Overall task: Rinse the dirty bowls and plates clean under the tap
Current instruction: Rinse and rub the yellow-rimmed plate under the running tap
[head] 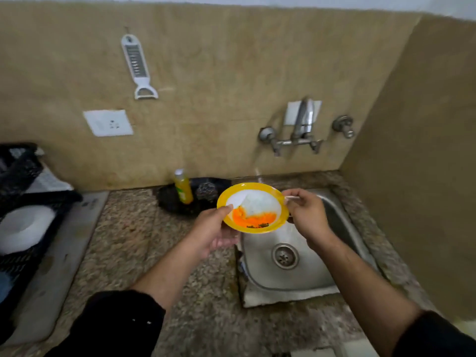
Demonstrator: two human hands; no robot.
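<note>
Yellow bowl (257,202): white inside, orange residue and dark specks pooled on the near side. Held in the air over the back-left corner of the sink, tilted toward the camera.
Left hand (213,233): grips the bowl's left rim, thumb on top of the rim, fingers curled underneath.
Right hand (306,217): at the bowl's right rim, fingers curled, thumb and forefinger pinching a thin pale stick (292,198). Can't tell what it is or whether it joins the white shape lying inside the bowl.
Sink (334,228): steel, set into the counter, below and to the right of the bowl. Drain (285,255) in view.
Tap (301,124): wall-mounted above the sink, well above the bowl. Faint pale streak just beyond the bowl's far rim, too blurred to call it water.
Counter (128,240): speckled stone, left of the sink.
Black tray (167,199): on the counter against the wall, just left of the bowl. Holds a yellow bottle (183,186), upright, and a steel scrubber (206,191) beside it.
Black rack (20,176): far left edge, with a white dish (24,228) in it.
Wall: white peeler-grater (139,65) hanging, white socket plate (108,122) below it.
Sleeves: dark, pushed up on both forearms.
</note>
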